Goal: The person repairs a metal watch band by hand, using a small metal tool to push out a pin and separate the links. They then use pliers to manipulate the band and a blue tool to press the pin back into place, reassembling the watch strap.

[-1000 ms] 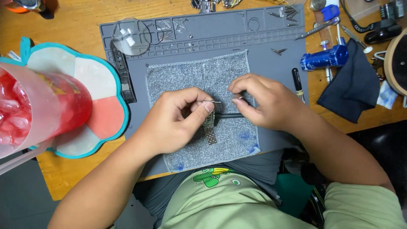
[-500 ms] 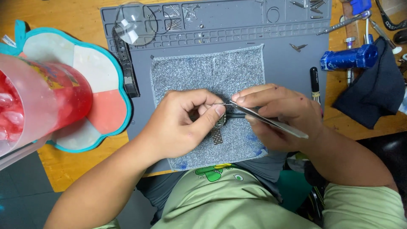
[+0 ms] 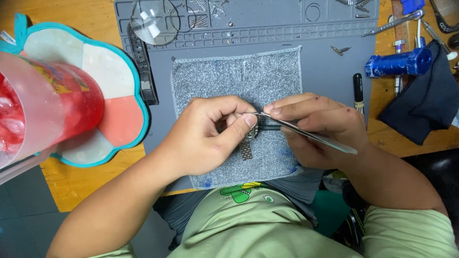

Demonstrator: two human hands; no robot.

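Both hands work over a grey woven cloth pad [image 3: 224, 81] laid on a grey silicone work mat [image 3: 325, 76]; the pad appears placed to cushion the piece and to stop small parts from rolling.

The left hand [image 3: 205, 138] is curled nearly shut, thumb and forefinger pressed together on a silver metal link watch bracelet [image 3: 247, 143]. The bracelet is held just above the pad at its centre, its free end hanging down toward the cloth. This grip seems meant to steady the links against the tool.

The right hand [image 3: 318, 129] is likewise closed, fingers drawn together in a pinch on slim steel tweezers [image 3: 306, 134]. The tips meet the bracelet beside the left thumb; the handle end runs out down and to the right past the knuckles. A dark bar shows under the tweezers at the contact point; whether it is a second tool or part of the watch cannot be told.

Also present:
- a black leather watch strap [image 3: 142, 71] at the mat's left edge;
- a round clear magnifying lens [image 3: 154, 21] at upper left of the mat;
- a blue cylindrical tool [image 3: 399, 62] and a dark folded cloth [image 3: 425, 105] to the right;
- a clear plastic cup of red iced drink [image 3: 43, 110] on a teal-edged flower-shaped coaster [image 3: 119, 124], well apart from the work.
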